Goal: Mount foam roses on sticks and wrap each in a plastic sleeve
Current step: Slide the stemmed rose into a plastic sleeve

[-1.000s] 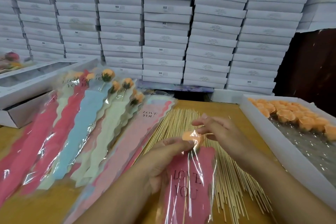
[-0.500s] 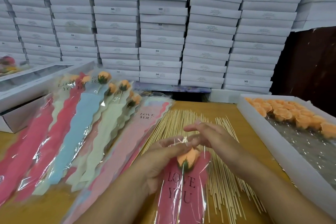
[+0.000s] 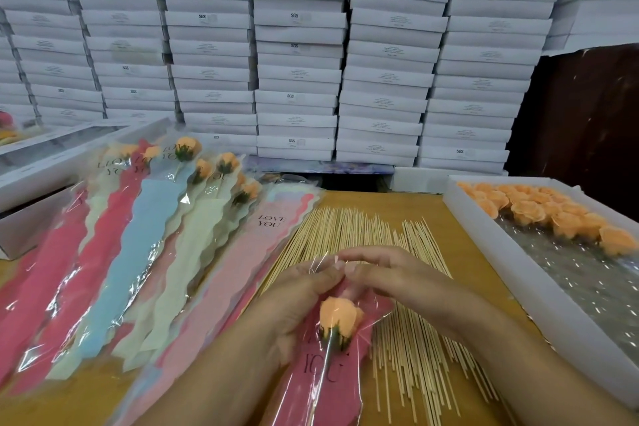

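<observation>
Both hands pinch the clear top of the red plastic sleeve point(image 3: 325, 377): left hand point(image 3: 297, 301), right hand point(image 3: 387, 273). An orange foam rose point(image 3: 337, 316) sits inside the sleeve, just below the fingers. Bamboo sticks point(image 3: 363, 232) lie under the sleeve.

Stacks of flat white boxes point(image 3: 297, 55), many stamped SGS, rose in columns along the far edge of the wooden tabletop point(image 3: 380, 201), filling the background. At the far left corner lay an open white box with a clear window lid point(image 3: 69, 145). A dark brown panel point(image 3: 584, 121) stood behind the far right corner.
</observation>
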The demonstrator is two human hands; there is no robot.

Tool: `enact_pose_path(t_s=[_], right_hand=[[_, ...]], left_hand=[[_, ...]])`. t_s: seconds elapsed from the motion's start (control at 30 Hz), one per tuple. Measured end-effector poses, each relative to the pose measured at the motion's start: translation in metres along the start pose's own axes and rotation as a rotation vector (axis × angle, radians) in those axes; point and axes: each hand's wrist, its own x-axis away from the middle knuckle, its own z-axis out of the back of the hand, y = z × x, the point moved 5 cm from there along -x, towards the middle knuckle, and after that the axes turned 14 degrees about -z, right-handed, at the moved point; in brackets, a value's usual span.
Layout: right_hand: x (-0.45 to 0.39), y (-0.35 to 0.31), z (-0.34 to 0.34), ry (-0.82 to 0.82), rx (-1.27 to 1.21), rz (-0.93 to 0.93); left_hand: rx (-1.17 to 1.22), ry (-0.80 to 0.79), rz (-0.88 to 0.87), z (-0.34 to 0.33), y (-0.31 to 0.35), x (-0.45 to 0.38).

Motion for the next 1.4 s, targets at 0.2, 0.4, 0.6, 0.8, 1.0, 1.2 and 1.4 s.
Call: enact_pose_path(t_s=[0.2,0.4,0.6,0.8,1.0,1.2,1.4], right_hand=[[0.003,0.001,0.001,-0.016,-0.03,0.02],[0.008,0.021,0.024,0.223,-0.485,-0.064],[0.01,0.034,-0.013,-0.003,-0.329,-0.272],[0.015,0.031,-0.003,0.09,-0.269,-0.257],[0.012,0.032,-0.001,0.234,-0.341,-0.177],[0.009,0.037,0.008,0.386,-0.519,-0.12],[0.005,0.045,0.022,0.454,-0.675,-0.132]], left_hand=[[0.004,0.016,0.017,0.0,-0.001,0.001],[0.102,0.125,-0.004,0.006,0.006,-0.002],[0.162,0.176,-0.066,0.009,0.01,-0.003],[0.052,0.238,-0.057,0.017,0.008,-0.004],[-0.081,0.152,0.002,0.015,0.01,0.001],[-0.188,-0.13,0.174,0.002,-0.003,0.015],[-0.267,-0.212,0.208,-0.004,-0.009,0.021]])
